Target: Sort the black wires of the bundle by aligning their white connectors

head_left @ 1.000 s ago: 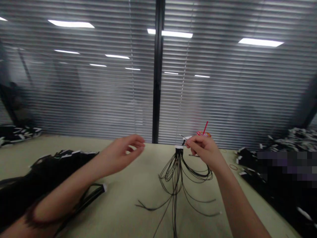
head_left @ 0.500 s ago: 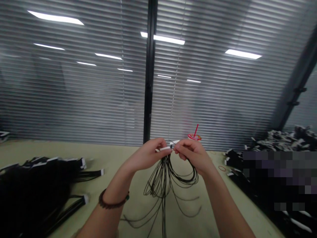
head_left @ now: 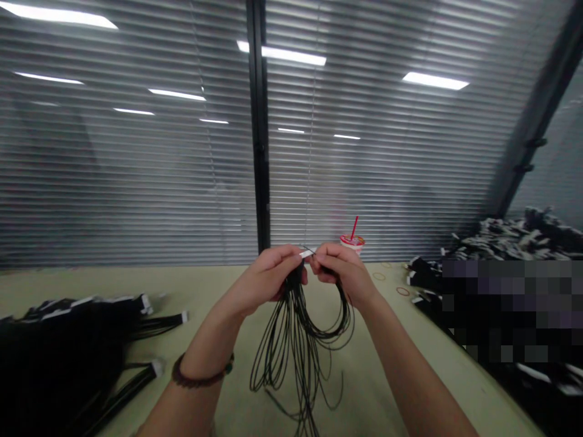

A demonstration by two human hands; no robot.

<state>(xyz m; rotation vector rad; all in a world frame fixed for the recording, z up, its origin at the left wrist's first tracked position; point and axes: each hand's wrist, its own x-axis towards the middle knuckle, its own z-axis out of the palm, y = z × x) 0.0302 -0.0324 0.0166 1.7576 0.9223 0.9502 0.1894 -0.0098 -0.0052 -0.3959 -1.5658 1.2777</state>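
Above the table, my left hand (head_left: 276, 271) is closed on the top of a bundle of thin black wires (head_left: 296, 340), beside a small white connector (head_left: 307, 253). Close to it, my right hand (head_left: 339, 267) pinches thin dark wire ends at the connector's right side. Several wires loop from the bundle up to my right hand, while the others hang down in long loops. The exact contact at the fingertips is too small to make out. A beaded bracelet (head_left: 200, 377) circles my left wrist.
Black wire bundles with white connectors (head_left: 59, 352) lie on the pale table (head_left: 218, 364) at left. A larger heap of them (head_left: 510, 243) fills the right. A cup with a red straw (head_left: 353, 243) stands behind my right hand. Rubber bands (head_left: 402, 291) lie near the right heap.
The view has shifted slightly, and both hands sit a little further left. My left fingers now wrap lower around the top of the wires, and the hanging loops have swung and spread.
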